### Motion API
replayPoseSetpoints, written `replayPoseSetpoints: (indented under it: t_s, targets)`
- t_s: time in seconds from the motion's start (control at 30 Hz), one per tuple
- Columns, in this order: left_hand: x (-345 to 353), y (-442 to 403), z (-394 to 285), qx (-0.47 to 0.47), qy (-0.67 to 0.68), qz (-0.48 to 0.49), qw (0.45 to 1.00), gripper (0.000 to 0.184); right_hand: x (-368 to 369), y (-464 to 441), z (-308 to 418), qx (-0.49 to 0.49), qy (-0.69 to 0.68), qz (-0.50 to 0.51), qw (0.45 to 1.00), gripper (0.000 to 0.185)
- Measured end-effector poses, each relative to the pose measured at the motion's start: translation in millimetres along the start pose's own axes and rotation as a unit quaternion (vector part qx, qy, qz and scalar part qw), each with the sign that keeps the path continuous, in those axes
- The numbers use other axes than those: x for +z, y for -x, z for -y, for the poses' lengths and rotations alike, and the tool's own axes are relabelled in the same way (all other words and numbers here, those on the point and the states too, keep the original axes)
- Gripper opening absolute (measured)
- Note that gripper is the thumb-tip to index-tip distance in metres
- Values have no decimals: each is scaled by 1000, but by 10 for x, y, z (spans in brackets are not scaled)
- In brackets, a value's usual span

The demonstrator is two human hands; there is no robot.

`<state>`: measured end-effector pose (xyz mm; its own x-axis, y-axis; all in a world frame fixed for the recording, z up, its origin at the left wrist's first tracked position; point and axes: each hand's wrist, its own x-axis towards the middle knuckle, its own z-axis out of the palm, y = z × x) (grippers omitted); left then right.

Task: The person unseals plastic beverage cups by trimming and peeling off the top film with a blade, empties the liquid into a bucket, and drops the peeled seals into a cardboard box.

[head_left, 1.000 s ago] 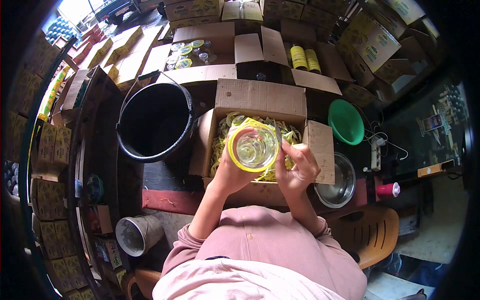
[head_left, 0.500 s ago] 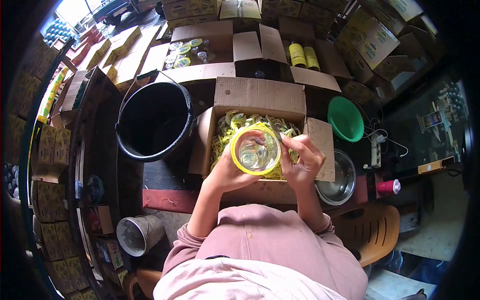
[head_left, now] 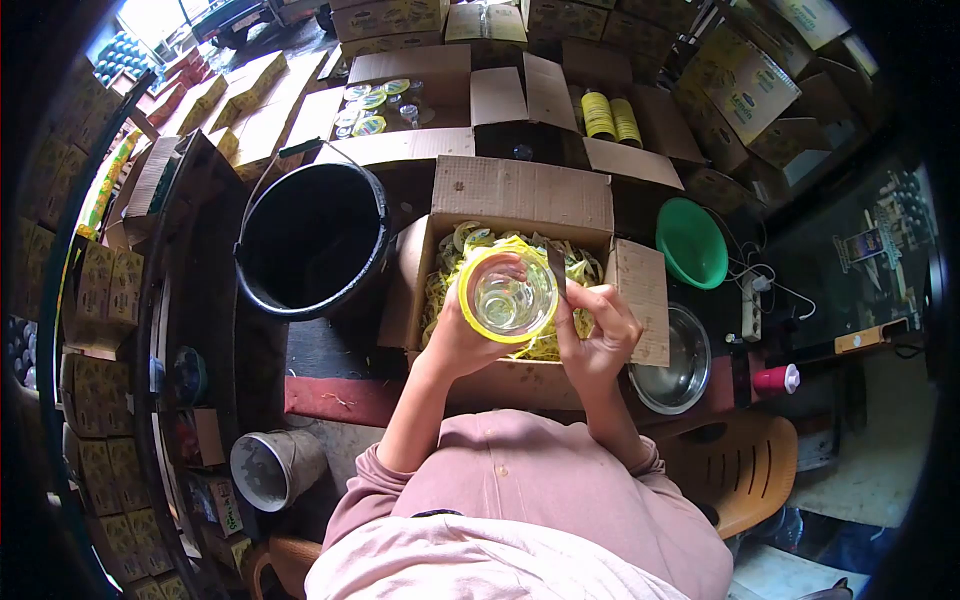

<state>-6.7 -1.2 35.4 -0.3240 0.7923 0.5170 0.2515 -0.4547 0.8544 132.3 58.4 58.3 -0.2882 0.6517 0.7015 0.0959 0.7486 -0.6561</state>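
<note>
A clear plastic cup (head_left: pixel 500 300) with a yellow rim is in my left hand (head_left: pixel 458 340), whose fingers wrap round its side. Its open mouth faces me. My right hand (head_left: pixel 600 330) pinches a dark, thin blade like a knife (head_left: pixel 556 268), which points upward close beside the cup's right edge. I cannot tell whether blade and rim touch. Both hands are above a cardboard box (head_left: pixel 522 192) with its flaps open. Yellow and clear plastic strips (head_left: pixel 470 245) fill the box, partly hidden behind the cup and my hands.
A black bucket (head_left: pixel 270 300) stands left of the box. To the right are a green bowl (head_left: pixel 690 245) and a metal bowl (head_left: pixel 690 385). Behind, one open carton holds lidded cups (head_left: pixel 370 125), another yellow rolls (head_left: pixel 597 115). A grey bucket (head_left: pixel 300 465) sits low at left.
My right hand has shifted slightly left and down, and the blade now stands more upright beside the cup. The cup has moved a little to the left, still in my left hand.
</note>
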Motion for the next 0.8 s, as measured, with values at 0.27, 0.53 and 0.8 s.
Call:
replayPoseSetpoints:
  t_s: [0.27,0.53,0.8]
  targets:
    - [-32,-2,-43,10,-37,82,996,61,-24,6,-58,9,-10,7,1000,23]
    - [-75,74,87,24,6,117,993,70,-41,5,-89,14,-46,15,999,23]
    - [-75,103,226,-6,69,59,996,69,-28,48,-19,9,-6,-18,1000,19]
